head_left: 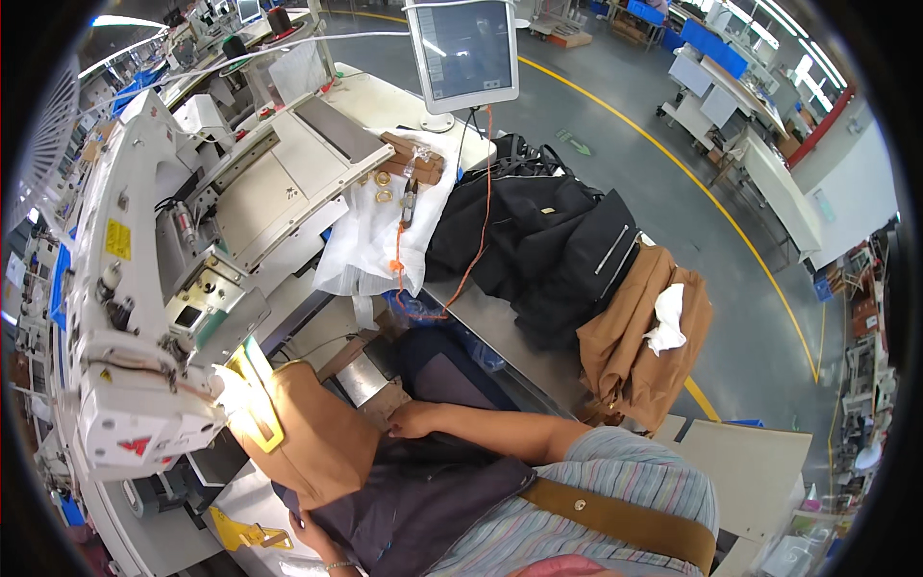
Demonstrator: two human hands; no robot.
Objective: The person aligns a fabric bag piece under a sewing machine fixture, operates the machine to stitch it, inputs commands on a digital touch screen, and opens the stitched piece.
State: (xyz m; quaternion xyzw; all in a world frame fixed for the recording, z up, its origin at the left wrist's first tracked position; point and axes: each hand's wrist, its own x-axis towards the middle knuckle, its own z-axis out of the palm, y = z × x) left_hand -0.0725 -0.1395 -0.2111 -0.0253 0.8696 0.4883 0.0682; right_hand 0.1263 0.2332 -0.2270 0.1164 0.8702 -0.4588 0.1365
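A brown fabric bag piece (322, 433) with dark lining (413, 500) hangs from the sewing machine head (144, 404). Its upper end lies under a yellow clamp frame (255, 399), lit brightly. My right hand (413, 420) is curled, its fingertips pinching the piece's edge on the side nearer the metal plate (365, 378). Lower down, my left hand (310, 535) grips the bottom edge, with its fingers partly hidden by the cloth. The dark lining spreads over my lap.
A second yellow frame (248, 532) lies near my left hand. Black bags (538, 240) and folded brown fabric (649, 332) are piled on the right-hand bench. Snips (409, 202) and brass rings (384, 188) rest on white wrapping (365, 250). A control screen (463, 53) stands beyond.
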